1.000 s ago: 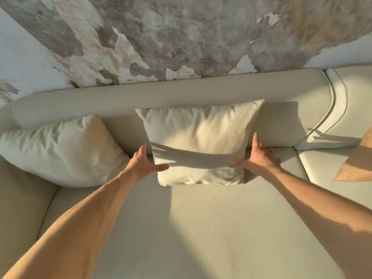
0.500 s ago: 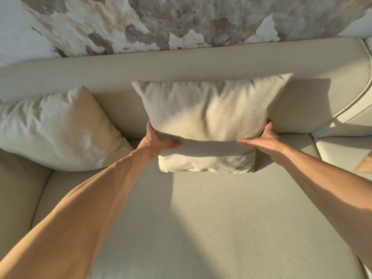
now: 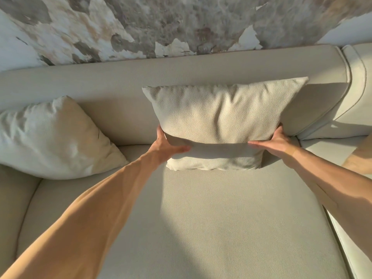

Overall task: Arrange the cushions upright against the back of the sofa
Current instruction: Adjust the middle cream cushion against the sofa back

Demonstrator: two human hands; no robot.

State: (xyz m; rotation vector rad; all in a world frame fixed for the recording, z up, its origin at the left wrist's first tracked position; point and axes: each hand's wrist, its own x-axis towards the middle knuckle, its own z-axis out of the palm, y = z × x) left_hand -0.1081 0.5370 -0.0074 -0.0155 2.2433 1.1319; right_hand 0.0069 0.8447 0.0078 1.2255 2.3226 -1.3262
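Note:
A beige textured cushion stands upright on the sofa seat, leaning on the sofa back. My left hand grips its lower left side, thumb across the front. My right hand grips its lower right side in the same way. A second, paler cushion leans tilted against the sofa back at the left, apart from my hands.
The wide beige seat stretches in front of the cushion. A tan cushion corner shows at the right edge on the neighbouring seat. A wall with peeling paint rises behind the sofa.
My hands went from open beside the cushion to gripping its two lower sides. The cushion now sits a little further right along the sofa back.

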